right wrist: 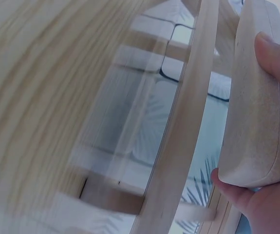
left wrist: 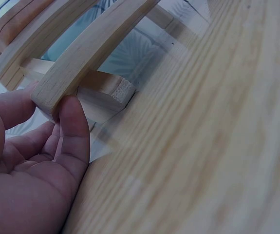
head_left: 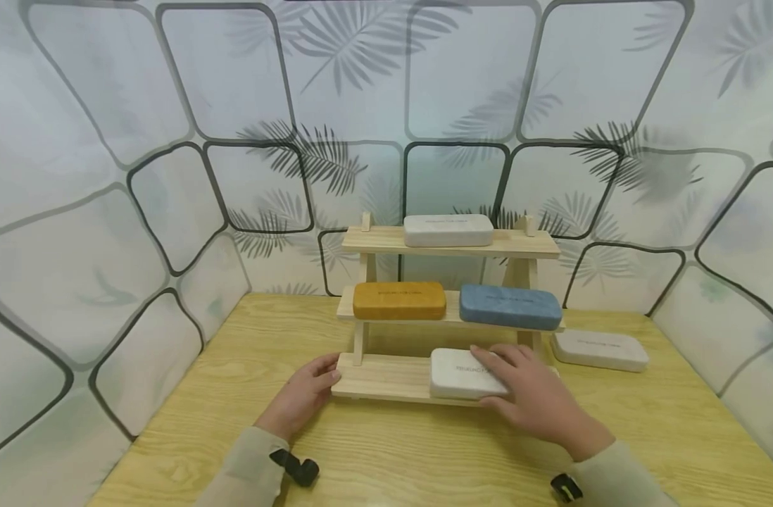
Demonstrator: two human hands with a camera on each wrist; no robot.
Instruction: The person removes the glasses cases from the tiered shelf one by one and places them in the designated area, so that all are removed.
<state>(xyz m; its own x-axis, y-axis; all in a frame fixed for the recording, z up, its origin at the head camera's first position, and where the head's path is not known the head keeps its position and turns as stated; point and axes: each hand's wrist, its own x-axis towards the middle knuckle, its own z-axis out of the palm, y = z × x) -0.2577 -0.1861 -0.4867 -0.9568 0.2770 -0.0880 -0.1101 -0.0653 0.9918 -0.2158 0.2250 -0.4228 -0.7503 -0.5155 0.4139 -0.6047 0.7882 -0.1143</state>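
Note:
A three-tier wooden display stand [head_left: 380, 373] stands on the table. My left hand [head_left: 303, 396] pinches the left end of its lowest board [left wrist: 64, 73], thumb on one face and fingers on the other. At the right part of that board, my right hand [head_left: 538, 396] grips a white eyeglass case [head_left: 459, 374] around its right end. In the right wrist view the thumb [right wrist: 278, 61] lies on the case's long side and a finger is at its end. An orange case [head_left: 399, 301] and a blue case [head_left: 510, 308] lie on the middle board.
Another white case [head_left: 448, 231] lies on the top board. One more white case [head_left: 600, 351] rests on the wood-grain table [head_left: 234, 352], right of the stand. A patterned curtain [head_left: 355, 105] with leaf prints and dark outlines surrounds the table at the back and sides.

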